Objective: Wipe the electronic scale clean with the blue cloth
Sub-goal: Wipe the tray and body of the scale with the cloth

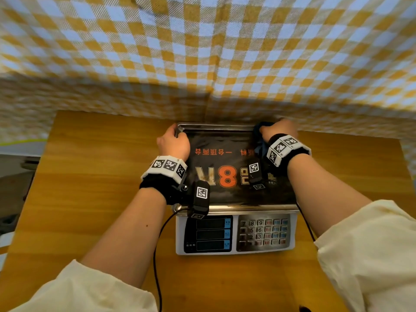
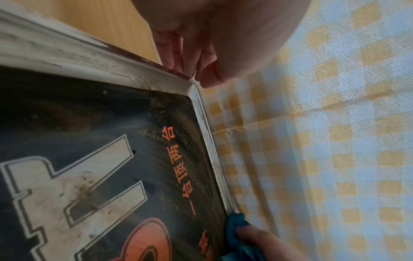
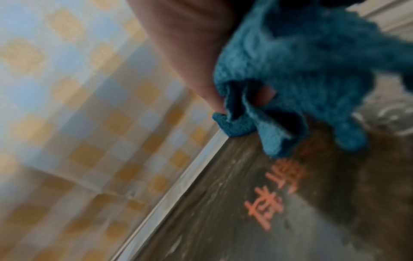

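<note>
**Cloth at the far right corner of the scale pan**

I see the electronic scale [image 1: 235, 235] standing in the middle of the wooden table [image 1: 90, 176], with its display and keypad on the near side, toward me. Its metal pan [image 1: 216, 126] carries a dark printed sheet with orange characters, and the sheet looks dusty and streaked in the left wrist view. The blue cloth [image 1: 260, 143] is bunched at the far right corner of the pan, touching the sheet and the metal rim there. My right hand [image 1: 278, 131] grips this cloth, fingers and thumb curled around the folds; the right wrist view is blurred. My left hand [image 1: 174, 141] is at the far left corner of the pan, its fingers curled over the rim and touching it. Behind the scale hangs a checked fabric [image 1: 202, 52] in yellow and light blue, very near the far edge of the pan.
</note>
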